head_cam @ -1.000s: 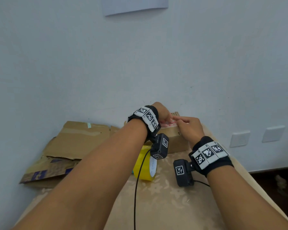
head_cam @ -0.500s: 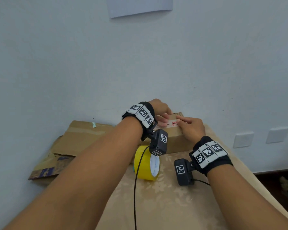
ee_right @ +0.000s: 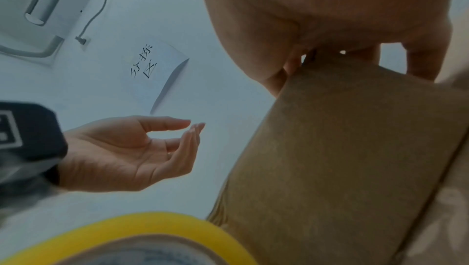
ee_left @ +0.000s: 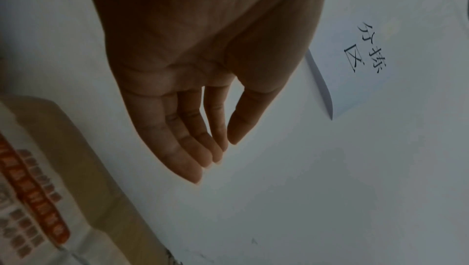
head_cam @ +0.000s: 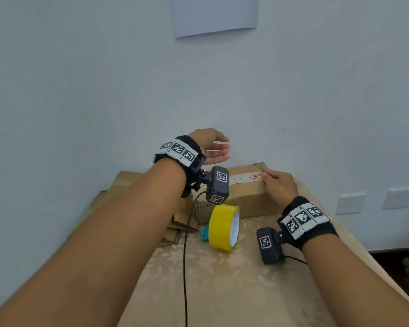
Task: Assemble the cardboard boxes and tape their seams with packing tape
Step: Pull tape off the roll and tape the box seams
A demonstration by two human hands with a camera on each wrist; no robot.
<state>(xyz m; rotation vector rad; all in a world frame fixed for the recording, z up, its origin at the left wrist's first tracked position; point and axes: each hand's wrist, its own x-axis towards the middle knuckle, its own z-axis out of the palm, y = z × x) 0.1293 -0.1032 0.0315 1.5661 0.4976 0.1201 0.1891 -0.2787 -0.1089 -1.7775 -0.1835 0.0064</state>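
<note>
A closed cardboard box [head_cam: 248,197] stands at the back of the table against the wall, with a strip of red-printed tape [head_cam: 246,178] along its top seam. My right hand [head_cam: 273,179] rests on the box's right end, fingers laid across the top near the tape. My left hand [head_cam: 216,149] hovers above the box's left part, palm open, fingers straight and touching nothing; the left wrist view shows the left hand [ee_left: 203,138] empty over the box [ee_left: 50,169]. A yellow tape roll [head_cam: 224,228] stands on edge in front of the box.
Flattened cardboard sheets [head_cam: 128,185] lie at the table's back left. A small teal object [head_cam: 204,232] sits beside the roll. The beige patterned tablecloth [head_cam: 222,291] covers the near table. A paper sign [head_cam: 214,15] hangs on the wall; wall sockets [head_cam: 350,202] are at right.
My left hand has lifted off the box top and opened in the air. The right hand has stayed at the box's right end. The view has tilted slightly downward.
</note>
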